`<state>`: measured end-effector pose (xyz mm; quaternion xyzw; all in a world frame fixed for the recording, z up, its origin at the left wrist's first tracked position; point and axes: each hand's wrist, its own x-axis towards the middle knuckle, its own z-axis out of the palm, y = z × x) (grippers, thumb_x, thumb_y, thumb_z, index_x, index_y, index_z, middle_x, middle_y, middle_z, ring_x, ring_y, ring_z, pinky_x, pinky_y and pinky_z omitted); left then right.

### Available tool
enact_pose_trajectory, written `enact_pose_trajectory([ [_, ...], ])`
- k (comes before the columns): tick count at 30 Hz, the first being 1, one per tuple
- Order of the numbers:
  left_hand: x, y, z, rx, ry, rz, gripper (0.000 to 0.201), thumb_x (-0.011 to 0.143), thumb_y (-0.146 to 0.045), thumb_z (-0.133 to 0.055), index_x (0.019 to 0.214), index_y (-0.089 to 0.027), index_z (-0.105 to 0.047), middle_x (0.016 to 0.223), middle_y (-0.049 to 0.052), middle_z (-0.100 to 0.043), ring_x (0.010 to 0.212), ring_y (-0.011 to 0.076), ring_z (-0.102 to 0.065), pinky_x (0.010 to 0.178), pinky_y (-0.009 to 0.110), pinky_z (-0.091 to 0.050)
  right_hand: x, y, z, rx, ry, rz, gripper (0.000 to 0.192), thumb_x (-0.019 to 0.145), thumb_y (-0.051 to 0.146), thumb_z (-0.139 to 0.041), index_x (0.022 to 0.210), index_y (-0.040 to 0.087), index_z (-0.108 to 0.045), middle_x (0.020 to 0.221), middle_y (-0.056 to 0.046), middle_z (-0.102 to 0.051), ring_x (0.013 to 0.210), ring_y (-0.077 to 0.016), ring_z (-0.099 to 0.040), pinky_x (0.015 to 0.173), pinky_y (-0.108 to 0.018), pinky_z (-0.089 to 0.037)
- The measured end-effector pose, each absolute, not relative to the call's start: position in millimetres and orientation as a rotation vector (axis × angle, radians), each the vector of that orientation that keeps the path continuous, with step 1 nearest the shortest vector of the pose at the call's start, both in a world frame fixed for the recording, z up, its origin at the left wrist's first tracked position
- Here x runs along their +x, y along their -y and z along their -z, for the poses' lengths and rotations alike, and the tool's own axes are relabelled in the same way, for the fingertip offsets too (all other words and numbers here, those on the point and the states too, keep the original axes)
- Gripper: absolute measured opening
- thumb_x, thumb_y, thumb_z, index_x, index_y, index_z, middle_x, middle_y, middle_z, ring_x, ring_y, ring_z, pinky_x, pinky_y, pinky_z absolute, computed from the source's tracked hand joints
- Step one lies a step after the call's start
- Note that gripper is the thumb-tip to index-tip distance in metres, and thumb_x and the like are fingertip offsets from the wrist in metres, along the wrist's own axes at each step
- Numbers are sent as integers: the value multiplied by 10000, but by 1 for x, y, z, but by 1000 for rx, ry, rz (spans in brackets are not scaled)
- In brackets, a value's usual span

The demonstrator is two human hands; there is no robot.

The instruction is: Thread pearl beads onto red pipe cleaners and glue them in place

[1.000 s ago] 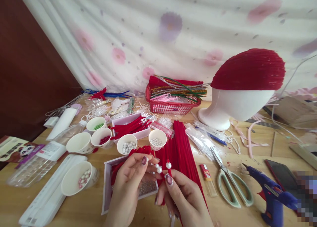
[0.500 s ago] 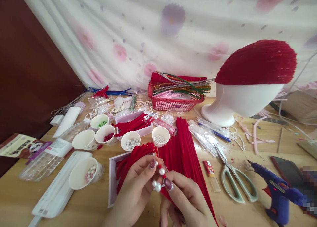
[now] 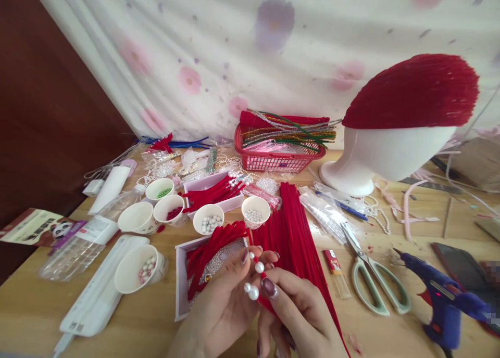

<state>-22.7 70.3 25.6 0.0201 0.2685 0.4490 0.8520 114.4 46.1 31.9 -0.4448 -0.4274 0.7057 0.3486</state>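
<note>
My left hand (image 3: 222, 308) and my right hand (image 3: 299, 314) meet at the bottom centre. Together they pinch a short red pipe-cleaner piece with white pearl beads (image 3: 254, 281) on it. Thumb and forefinger of each hand close on it. Behind the hands lies a long bundle of red pipe cleaners (image 3: 291, 228). Under my left hand sits a white tray (image 3: 180, 285) holding bent red pieces and small beads.
Paper cups of beads (image 3: 211, 220) stand left of centre. Scissors (image 3: 371, 272), a lighter (image 3: 336, 267) and a blue glue gun (image 3: 441, 301) lie to the right. A red basket (image 3: 275, 157) and a foam head with a red cap (image 3: 394, 124) stand behind.
The view has shifted, so the table items sit higher and further right. My hands have turned the beaded piece, bringing two pearls lower beside my right thumb.
</note>
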Motion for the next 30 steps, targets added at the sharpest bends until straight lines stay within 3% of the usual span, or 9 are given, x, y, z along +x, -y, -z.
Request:
enact_pose_trajectory([
  [13,-20,-71,-24,106,-595,-925,224,662,-318,-963,806,-230,-817,981,42,-803,827,112,-711,763,174,-557,118,-45,-37,-1213,1139,-1770,585,909,738,-562,923,183,-745,508,-16,-662,371,-56,-387,401,-178,-272],
  [23,-25,-77,-24,406,-714,-1083,198,691,-325,-942,734,-180,-814,874,45,-752,773,132,-697,631,175,-527,122,-44,-30,-1231,1193,-1822,568,929,735,-520,927,183,-657,495,7,-645,360,-68,-378,393,-193,-259],
  [27,-27,-76,-21,484,-696,-1112,175,731,-342,-919,770,-196,-831,802,29,-731,649,82,-645,572,149,-491,121,-49,-31,-1214,1216,-1822,611,912,761,-509,940,167,-647,490,13,-621,355,-70,-369,384,-195,-254],
  [30,-27,-75,-20,510,-688,-1131,171,729,-350,-920,763,-207,-836,813,24,-726,673,82,-645,596,150,-507,121,-50,-30,-1185,1232,-1817,607,930,748,-490,953,164,-653,484,18,-608,356,-72,-365,382,-196,-254],
])
